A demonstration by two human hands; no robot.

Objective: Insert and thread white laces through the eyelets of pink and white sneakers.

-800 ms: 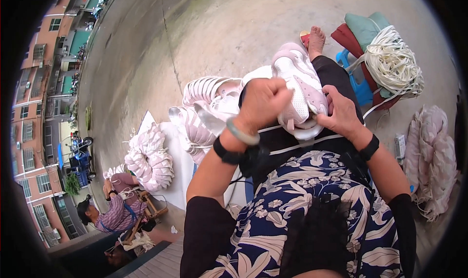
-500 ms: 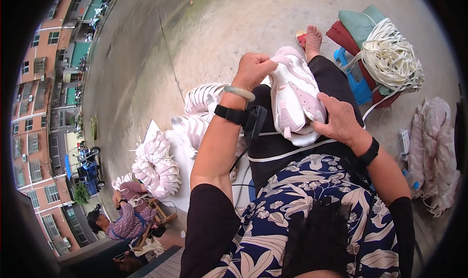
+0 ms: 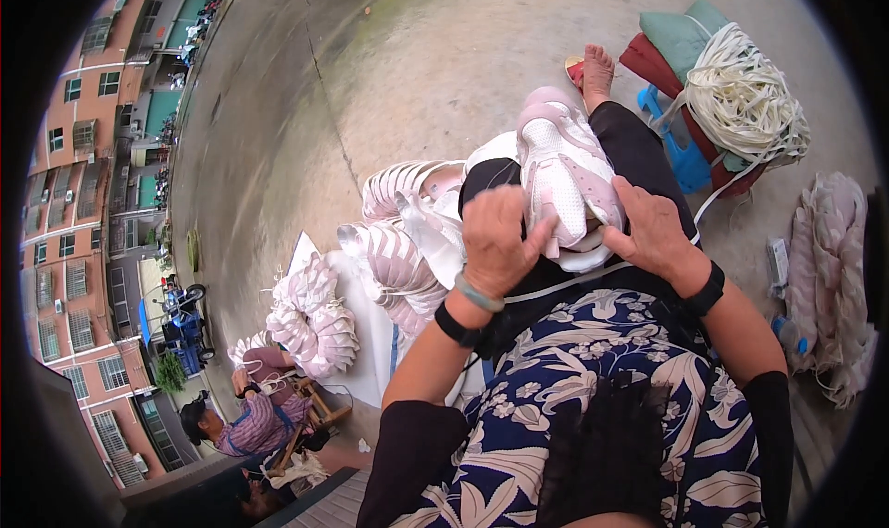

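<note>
A pink and white shoe upper (image 3: 565, 171) lies on my lap, toe pointing away. My left hand (image 3: 497, 241) is on its near left side, fingers curled by its edge, thumb pointing toward the shoe. My right hand (image 3: 653, 230) presses on its near right side, fingers over the heel part. A thin white lace (image 3: 565, 282) runs across my lap under both hands. Whether the left fingers pinch the lace is hidden.
Stacks of pink and white shoe uppers (image 3: 398, 241) sit to my left, more (image 3: 310, 320) farther left on a white sheet. A coil of white cord (image 3: 741, 97) rests on cushions and a blue stool at right. A bundle (image 3: 833, 278) lies far right. A seated person (image 3: 255, 412) works at lower left.
My left hand came back down from the far side of the shoe to its near left edge. The right hand stayed on the shoe.
</note>
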